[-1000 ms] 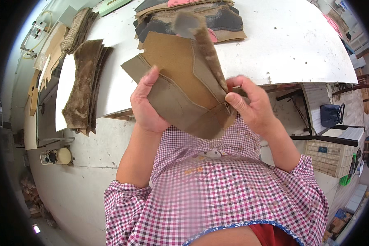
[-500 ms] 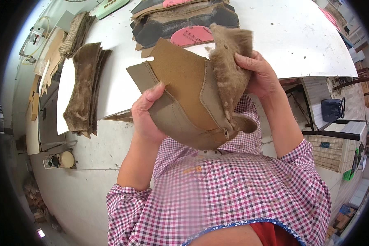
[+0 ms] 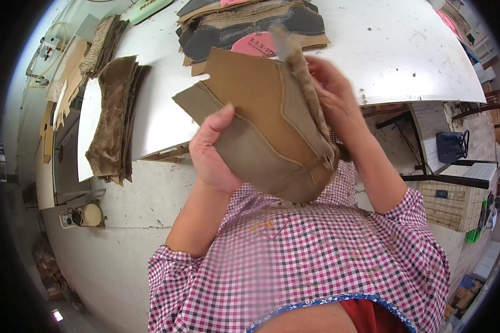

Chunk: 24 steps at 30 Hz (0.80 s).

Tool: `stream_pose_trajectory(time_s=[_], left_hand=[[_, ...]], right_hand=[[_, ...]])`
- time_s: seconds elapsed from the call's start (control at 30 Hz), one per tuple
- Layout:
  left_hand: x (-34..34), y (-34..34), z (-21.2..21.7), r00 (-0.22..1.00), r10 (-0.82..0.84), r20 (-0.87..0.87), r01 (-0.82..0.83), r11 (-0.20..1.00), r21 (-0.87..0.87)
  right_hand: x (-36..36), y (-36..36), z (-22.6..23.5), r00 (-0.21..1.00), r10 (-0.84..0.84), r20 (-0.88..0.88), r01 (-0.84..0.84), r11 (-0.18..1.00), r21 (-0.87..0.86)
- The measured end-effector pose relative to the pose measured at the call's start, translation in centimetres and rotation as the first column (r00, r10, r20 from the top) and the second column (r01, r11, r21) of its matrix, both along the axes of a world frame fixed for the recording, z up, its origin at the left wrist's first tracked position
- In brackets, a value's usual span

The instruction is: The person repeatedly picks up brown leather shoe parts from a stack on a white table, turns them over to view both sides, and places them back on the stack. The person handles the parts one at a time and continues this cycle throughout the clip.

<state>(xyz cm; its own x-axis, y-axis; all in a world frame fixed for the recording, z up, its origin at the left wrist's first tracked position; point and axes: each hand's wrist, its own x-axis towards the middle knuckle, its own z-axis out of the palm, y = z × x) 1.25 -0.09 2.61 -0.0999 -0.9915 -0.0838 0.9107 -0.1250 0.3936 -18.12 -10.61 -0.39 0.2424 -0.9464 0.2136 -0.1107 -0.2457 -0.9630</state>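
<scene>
editor: what lay broadest across the scene?

reporter: a white table (image 3: 397,61), which spread behind the work, bearing a layered stack (image 3: 216,28) of grey and brown pieces toward its far side and a furry stack (image 3: 111,119) near its left end.

editor: and the work itself?

reporter: a stitched panel (image 3: 255,100), tan in the middle and grey-brown at its sides, was held up between both hands, in front of the table's near edge.

editor: how did the grip stand on each side?

reporter: the left hand (image 3: 214,152) was clamped on the panel's left part, thumb across the face, fingers out of sight behind. the right hand (image 3: 336,102) was against a fleece flap (image 3: 305,83) along the opposite side; blur and hidden fingers left no way to tell whether that grip was closed.

editor: what did good handling seem to call for?

reporter: a firm left hold, most likely, since so bendable a panel could have sagged or twisted. the right hand probably did best working close to the edge, spreading the fleece evenly, because the pile could have bunched in the fold.

editor: and the finest details?

reporter: a gathered corner (image 3: 329,158) at lower right, which seemed to deserve the gentlest touch, and a narrow seam (image 3: 268,144), whose smooth line offered a likely check against puckering.
</scene>
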Motion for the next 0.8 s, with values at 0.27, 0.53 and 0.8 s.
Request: stream_pose_trajectory(time_s=[0.27, 0.53, 0.8], left_hand=[[0.2, -0.5, 1.6, 0.998, 0.062, -0.015, -0.063, 0.995, -0.082], [0.9, -0.1, 1.6, 1.0, -0.011, -0.01, 0.009, 0.974, -0.227], [1.9, -0.8, 0.4, 0.961, 0.051, 0.271, 0.048, 0.937, -0.345]], right_hand=[[-0.8, 6.0, 4.4, 0.991, -0.089, -0.099, 0.012, 0.8, -0.6], [-1.2, 6.5, 5.6, 0.977, 0.095, -0.191, -0.166, 0.901, -0.401], [-1.7, 7.7, 5.8, 0.969, 0.132, -0.207, -0.187, 0.944, -0.271]])
